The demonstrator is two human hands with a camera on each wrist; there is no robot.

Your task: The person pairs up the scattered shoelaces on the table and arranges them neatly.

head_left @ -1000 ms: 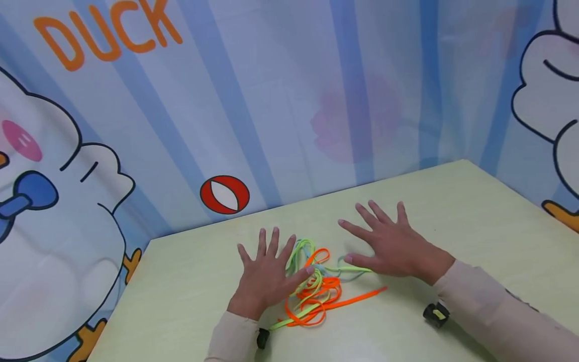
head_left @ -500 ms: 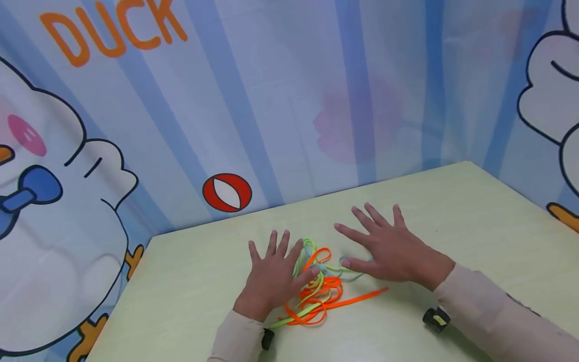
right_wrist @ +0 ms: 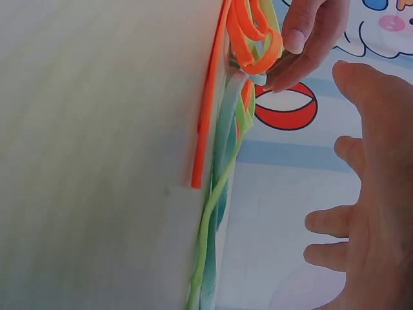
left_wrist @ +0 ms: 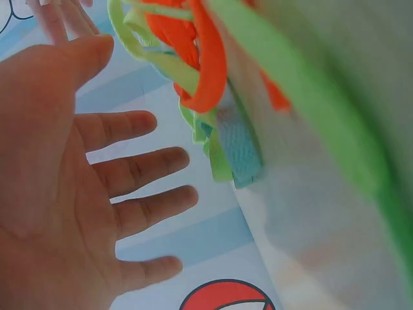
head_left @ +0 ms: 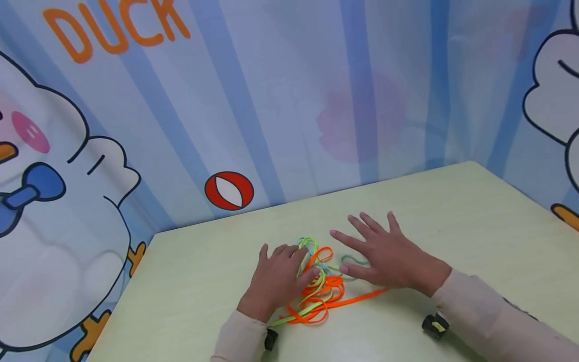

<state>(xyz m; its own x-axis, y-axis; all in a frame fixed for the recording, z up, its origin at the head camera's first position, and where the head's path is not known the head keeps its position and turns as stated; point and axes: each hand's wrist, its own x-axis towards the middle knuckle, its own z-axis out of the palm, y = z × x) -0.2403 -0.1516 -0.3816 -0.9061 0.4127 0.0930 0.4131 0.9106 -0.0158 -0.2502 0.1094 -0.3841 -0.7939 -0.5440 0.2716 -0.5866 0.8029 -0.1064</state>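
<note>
Left hand (head_left: 278, 281): nearer one to the pile; palm down, fingers apart and bent only a little at the knuckles, nothing in its hold.
Right hand (head_left: 392, 259): fingers spread wide, thumb well out, nothing in its grasp; it hangs over the table farther from the pile's thick middle.
Pile (head_left: 333, 280): a loose tangle of orange, green and pale blue laces on the table (head_left: 190, 301), between the two hands, directly to the right of the left hand and left of the right.
Left gap: very small; the left thumb covers the pile's edge in the head view, while its wrist view shows the fingers alongside the loops. Whether the thumb touches cannot be told.
Right gap: larger; the right wrist view shows bare space between its fingers and the laces.
Long axis: the tangle's thick part runs from the far side towards the person, across the line joining the hands.
Orange tail (head_left: 359, 297): points right and slightly away, its tip near the right hand's underside.
Green tail (head_left: 285, 320): slants back towards the left wrist.
Blue strand (right_wrist: 225, 123): runs with a green strand (right_wrist: 210, 206) out on the right hand's side, so the loose runs there lie nearer that hand than the tangle does.
</note>
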